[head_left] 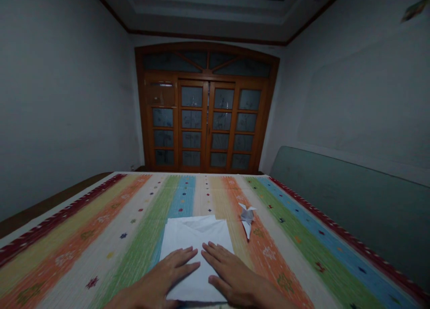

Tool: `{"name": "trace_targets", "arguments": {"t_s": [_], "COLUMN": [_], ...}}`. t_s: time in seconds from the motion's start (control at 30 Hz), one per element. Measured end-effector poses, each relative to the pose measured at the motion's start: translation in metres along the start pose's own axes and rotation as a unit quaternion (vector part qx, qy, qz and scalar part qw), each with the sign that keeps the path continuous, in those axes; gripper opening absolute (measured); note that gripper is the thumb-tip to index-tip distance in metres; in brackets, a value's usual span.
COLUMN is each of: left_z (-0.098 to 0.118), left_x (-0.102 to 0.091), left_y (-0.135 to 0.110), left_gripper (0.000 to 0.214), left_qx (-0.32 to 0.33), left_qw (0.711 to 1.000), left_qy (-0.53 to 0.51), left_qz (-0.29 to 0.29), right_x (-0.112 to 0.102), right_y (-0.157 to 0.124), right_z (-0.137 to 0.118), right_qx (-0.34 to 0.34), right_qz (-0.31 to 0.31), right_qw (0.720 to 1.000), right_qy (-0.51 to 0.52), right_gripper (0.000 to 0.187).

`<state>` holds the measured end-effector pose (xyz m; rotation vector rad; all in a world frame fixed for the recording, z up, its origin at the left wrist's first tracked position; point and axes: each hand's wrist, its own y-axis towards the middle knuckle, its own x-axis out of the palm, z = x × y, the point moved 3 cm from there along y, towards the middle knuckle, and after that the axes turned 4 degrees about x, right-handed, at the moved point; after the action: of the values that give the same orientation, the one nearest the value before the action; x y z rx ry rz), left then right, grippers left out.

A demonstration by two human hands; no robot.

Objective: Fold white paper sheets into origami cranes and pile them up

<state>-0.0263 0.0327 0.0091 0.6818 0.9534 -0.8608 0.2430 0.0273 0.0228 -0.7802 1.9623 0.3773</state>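
Both my hands lie flat on a folded sheet of white paper [198,233], which rests on a striped woven bedspread [289,264]. My left hand [164,273] presses on the paper's left part, and my right hand [231,273] presses on its right part. Their fingertips nearly meet near the middle, with the fingers spread. Diagonal folds show at the paper's far end, and my hands cover much of the rest. To the right of the paper, a small white origami figure [247,218] stands apart from my right hand.
The multicoloured bedspread stretches forward to a far edge. A long grey-green padded panel [349,206] runs along the right side, and a brown wooden edge [43,208] lies along the left. Wooden glazed double doors [204,125] stand at the room's far end.
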Motion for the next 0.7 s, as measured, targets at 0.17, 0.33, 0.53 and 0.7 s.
{"name": "trace_targets", "arguments": {"t_s": [0.17, 0.33, 0.53, 0.7], "left_z": [0.001, 0.003, 0.003, -0.015], "left_x": [-0.012, -0.019, -0.017, -0.008], "left_y": [0.000, -0.001, 0.000, -0.004], "left_gripper": [0.086, 0.079, 0.079, 0.067], "left_qx": [-0.008, -0.006, -0.004, -0.040], "left_qw": [1.000, 0.998, 0.994, 0.987], "left_qy": [0.016, 0.031, 0.067, 0.087], "left_qz": [0.001, 0.051, 0.081, 0.128], "right_x": [-0.003, 0.002, 0.000, -0.010], "right_y": [0.001, 0.001, -0.004, -0.010], "right_z": [0.011, 0.028, 0.052, 0.050], "right_qx": [0.027, 0.026, 0.015, -0.011], "right_qz": [0.030, 0.101, 0.174, 0.172], "right_qw": [0.999, 0.994, 0.980, 0.977], "right_qy": [0.008, 0.045, 0.094, 0.128], "right_gripper": [0.061, 0.054, 0.050, 0.046]}}
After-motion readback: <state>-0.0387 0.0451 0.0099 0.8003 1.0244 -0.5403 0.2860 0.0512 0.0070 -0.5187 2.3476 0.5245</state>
